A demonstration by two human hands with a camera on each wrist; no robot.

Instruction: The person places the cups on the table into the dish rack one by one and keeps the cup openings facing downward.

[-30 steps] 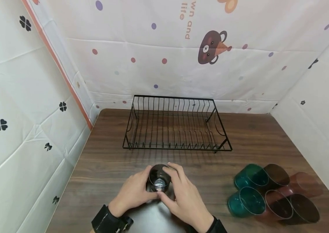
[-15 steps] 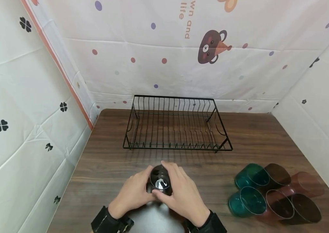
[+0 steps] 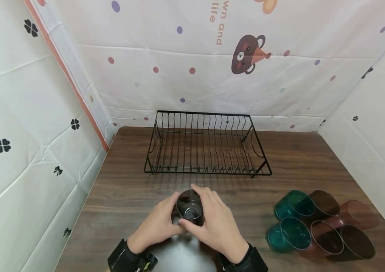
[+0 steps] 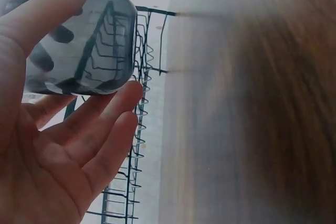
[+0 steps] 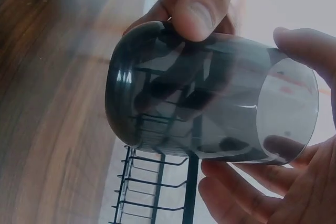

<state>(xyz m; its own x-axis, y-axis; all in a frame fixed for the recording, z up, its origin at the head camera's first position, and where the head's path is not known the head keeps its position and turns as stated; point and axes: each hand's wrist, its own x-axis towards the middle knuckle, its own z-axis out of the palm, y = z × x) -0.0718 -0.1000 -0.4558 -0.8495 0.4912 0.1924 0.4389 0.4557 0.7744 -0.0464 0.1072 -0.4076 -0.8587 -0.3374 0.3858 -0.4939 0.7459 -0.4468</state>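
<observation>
Lifted and tipped slightly since a second ago, the smoky tumbler (image 3: 190, 207) sits between both hands, left hand (image 3: 155, 226) and right hand (image 3: 217, 226) curled round its smooth wall. Light, rigid, probably slippery; mid-wall holds best, above the counter (image 3: 124, 189).

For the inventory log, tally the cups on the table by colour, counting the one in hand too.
Teal translucent plastic cups: 2
Brown translucent plastic cups: 2
Reddish translucent plastic cups: 2
Dark grey translucent plastic cup, held by both hands: 1
Total: 7 cups
</observation>
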